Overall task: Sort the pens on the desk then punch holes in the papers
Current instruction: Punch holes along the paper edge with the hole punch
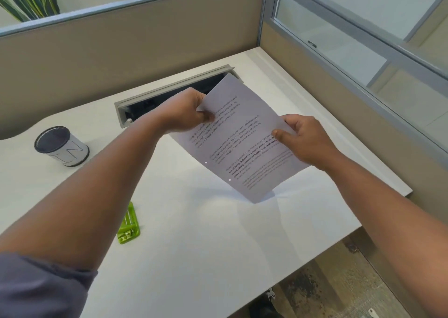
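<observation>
Writing: printed paragraphs running across the papers [238, 138], mostly too small to read; one bold line partly legible, "Defined by a slower pace"; thin line letters marking the side of the pen cup [63, 146], looking like "IN".
Punch marks: two small round holes showing near the lower left edge of the papers.
Surroundings: pen cup standing upright at the left of the white table [194, 245], dark inside, contents not showing; green hole punch [129, 224] lying near the front left, partly hidden behind the left forearm; grey cable tray [169, 92] lying open at the back, its right end covered by the papers; beige partition panels closing in the back and right; plant leaves [26, 0] rising behind the partition.
Left hand [186, 112]: closing on the upper left edge of the papers, thumb pressing on the printed face.
Right hand [304, 139]: gripping the right edge, thumb lying on top.
Papers: being held tilted above the table, between both hands, well apart from the hole punch.
</observation>
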`<state>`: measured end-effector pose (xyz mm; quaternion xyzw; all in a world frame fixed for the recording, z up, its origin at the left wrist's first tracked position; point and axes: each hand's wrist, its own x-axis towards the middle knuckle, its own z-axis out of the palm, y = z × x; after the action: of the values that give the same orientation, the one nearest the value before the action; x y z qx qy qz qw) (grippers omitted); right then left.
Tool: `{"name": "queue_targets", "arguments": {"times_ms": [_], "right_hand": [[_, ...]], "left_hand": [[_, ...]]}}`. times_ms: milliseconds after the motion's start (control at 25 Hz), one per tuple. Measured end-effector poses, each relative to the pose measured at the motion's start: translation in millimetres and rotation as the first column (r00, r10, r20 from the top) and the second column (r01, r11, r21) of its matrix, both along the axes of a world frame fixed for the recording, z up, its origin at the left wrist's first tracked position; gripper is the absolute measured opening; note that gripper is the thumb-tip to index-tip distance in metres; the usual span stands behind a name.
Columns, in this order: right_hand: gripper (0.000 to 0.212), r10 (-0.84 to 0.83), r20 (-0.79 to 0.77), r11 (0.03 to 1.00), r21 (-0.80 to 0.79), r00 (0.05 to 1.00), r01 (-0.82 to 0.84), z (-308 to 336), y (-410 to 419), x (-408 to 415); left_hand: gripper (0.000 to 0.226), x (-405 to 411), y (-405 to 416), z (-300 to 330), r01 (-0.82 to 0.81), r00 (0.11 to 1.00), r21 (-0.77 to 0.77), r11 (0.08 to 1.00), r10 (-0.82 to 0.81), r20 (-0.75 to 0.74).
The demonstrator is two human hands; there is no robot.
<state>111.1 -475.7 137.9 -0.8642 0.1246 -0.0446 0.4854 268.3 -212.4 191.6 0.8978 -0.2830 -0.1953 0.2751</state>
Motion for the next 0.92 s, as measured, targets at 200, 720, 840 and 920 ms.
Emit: {"name": "queue_targets", "arguments": {"times_ms": [200,720,840,920], "right_hand": [[0.010,-0.045,-0.040,0.988,0.144,0.998,0.050,-9,-10,6],[0.021,-0.206,-0.403,0.904,0.270,0.892,0.331,-67,-118,39],[0.016,-0.238,-0.413,0.930,0.164,0.879,0.329,-83,-129,50],[0.011,-0.259,-0.393,0.945,0.084,0.882,0.315,-96,-134,56]], "left_hand": [[0.029,13,-18,-9,-0.030,0.996,-0.031,0.999,0.032,0.079],[0.100,-51,-110,-167,-0.688,0.576,-0.172,0.705,0.386,-0.721],[0.091,-54,-125,-184,-0.661,0.663,-0.198,0.724,0.438,-0.607],[0.083,-54,-132,-189,-0.631,0.722,-0.204,0.749,0.470,-0.509]]}}
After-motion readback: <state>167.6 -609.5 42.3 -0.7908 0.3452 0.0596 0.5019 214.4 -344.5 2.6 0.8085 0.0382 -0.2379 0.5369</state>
